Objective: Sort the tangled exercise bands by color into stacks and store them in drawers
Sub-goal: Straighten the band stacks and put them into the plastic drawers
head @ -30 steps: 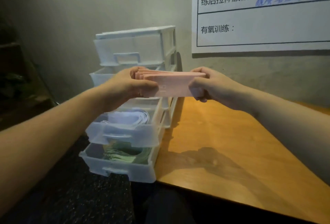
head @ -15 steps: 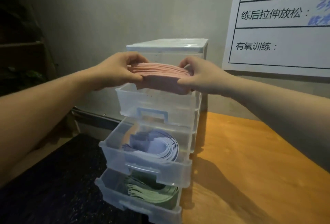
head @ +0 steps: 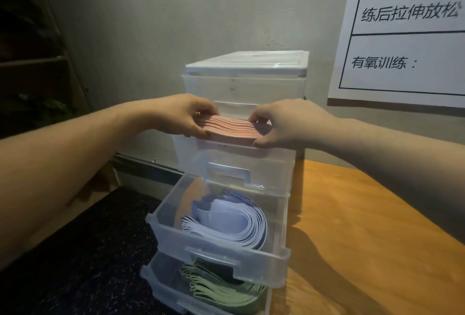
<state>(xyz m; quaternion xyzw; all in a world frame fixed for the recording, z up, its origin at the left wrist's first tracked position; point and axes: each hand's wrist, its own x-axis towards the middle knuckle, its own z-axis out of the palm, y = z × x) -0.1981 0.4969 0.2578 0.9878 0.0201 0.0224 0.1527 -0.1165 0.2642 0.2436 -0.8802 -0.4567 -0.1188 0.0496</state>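
Centrally, a clear plastic drawer unit (head: 245, 83) stands at the near-left edge of a wooden table (head: 364, 226), against a grey wall (head: 176, 13). Right of the unit, a white sheet with black ruled boxes and Chinese writing (head: 407, 38) is fixed to that wall. Left of the unit and lower down lies a dark speckled floor (head: 83, 252). The unit's top drawer (head: 242, 93) is pushed in, while the three below it are pulled out toward the viewer, each lower one further than the one above. The second drawer (head: 234, 164) is open just beneath the hands. The third drawer (head: 219, 246) holds a fanned stack of pale blue bands (head: 231, 224). The bottom drawer (head: 161, 287) holds a stack of green bands (head: 221, 292). Two bare forearms reach in from either side of the unit and meet in front of its top drawer. Between them, a flat stack of pink bands (head: 230, 127) is held level right above the second drawer's opening. The left hand (head: 180, 113) has its fingers curled around the stack's left end, thumb underneath. The right hand (head: 281, 123) grasps the right end the same way.
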